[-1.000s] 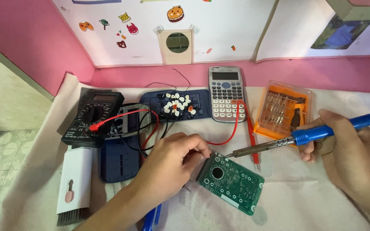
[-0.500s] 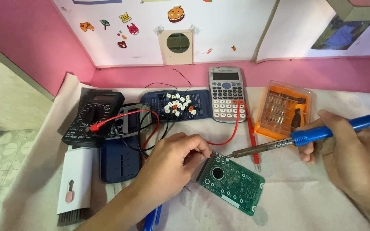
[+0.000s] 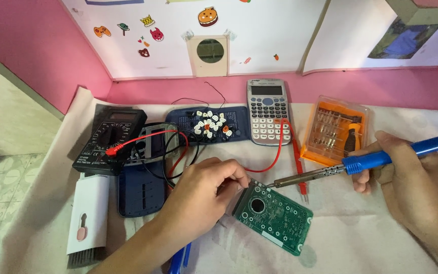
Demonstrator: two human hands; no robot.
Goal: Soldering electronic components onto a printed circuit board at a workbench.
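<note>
A green circuit board lies on the white cloth in front of me. My left hand rests at the board's upper left corner, fingers pinched together there; whether they hold something small I cannot see. My right hand grips a soldering iron by its blue handle. The iron's metal tip points left and ends just above the board's top edge, close to my left fingertips.
A black multimeter with red and black leads, a dark blue case, a dark blue tray of small keys, a calculator, an orange screwdriver-bit box and a white brush tool lie around. The pink wall stands behind.
The iron's tip has moved slightly nearer the board's top corner. My left hand stays in place on the board.
</note>
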